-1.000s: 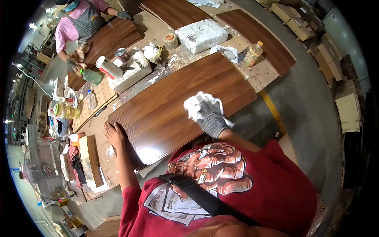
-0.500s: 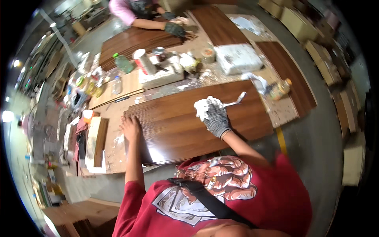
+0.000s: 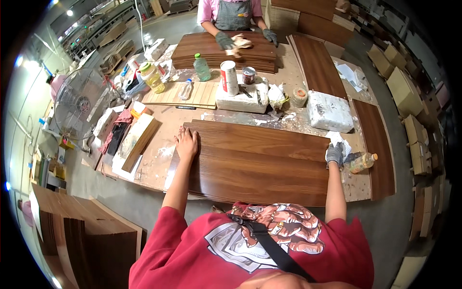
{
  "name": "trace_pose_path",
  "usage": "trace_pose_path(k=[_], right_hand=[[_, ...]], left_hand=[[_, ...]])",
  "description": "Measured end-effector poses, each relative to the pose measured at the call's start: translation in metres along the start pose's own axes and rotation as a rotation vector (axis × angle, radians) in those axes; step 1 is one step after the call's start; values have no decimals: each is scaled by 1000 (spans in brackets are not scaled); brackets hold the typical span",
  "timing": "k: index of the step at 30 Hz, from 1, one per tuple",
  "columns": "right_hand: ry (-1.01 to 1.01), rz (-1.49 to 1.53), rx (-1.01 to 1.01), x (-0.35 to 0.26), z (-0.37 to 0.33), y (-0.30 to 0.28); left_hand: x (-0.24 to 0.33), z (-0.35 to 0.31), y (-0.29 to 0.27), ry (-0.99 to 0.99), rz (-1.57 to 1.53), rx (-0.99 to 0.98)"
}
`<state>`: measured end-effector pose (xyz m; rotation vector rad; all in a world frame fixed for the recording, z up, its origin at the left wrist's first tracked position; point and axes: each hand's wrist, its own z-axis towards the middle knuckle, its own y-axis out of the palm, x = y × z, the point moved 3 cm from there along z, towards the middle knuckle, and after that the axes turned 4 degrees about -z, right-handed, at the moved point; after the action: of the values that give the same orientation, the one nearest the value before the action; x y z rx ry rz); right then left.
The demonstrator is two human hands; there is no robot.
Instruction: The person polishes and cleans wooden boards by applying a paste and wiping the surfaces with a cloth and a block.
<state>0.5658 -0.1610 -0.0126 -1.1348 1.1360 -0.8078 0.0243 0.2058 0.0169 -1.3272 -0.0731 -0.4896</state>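
A dark brown wood-grain board (image 3: 260, 164) lies in front of me, on what look like more boards. My left hand (image 3: 186, 143), bare, rests flat on its left end with the fingers stretched out. At the right end is my right hand (image 3: 334, 155) in a grey knit glove, its fingers closed around a white rag (image 3: 340, 139). Glove and rag partly hide each other. Just right of this hand a clear bottle with an orange cap (image 3: 364, 163) lies tilted on the worktable (image 3: 154, 166).
Across the table a gloved person in a checked apron (image 3: 234, 17) wipes stacked boards (image 3: 260, 60). Between us stand a white can (image 3: 229, 78), a green bottle (image 3: 202, 67) and a white wrapped block (image 3: 330, 111). A wood block (image 3: 139, 143) and fan (image 3: 82, 103) are left.
My right hand has moved from the middle of the board to its right end. The left hand stays on the left end. The view has shifted, and the other person has straightened up.
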Motion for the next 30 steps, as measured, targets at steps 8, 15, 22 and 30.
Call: trace_pose_path(k=[8,15,22,30], right_hand=[[33,164,101,38,4,21],[-322,428,394,65,18,19],[-93,860,219,15,39,-36],[-248,1415,356,-18,-7,-181]], left_hand=[[-8,-4,5,3,-45,20],[-16,9,11,58,-281,10],[-51,58,-34,-75,-856,-25],[-9,72,-150,-36,-1154,90]])
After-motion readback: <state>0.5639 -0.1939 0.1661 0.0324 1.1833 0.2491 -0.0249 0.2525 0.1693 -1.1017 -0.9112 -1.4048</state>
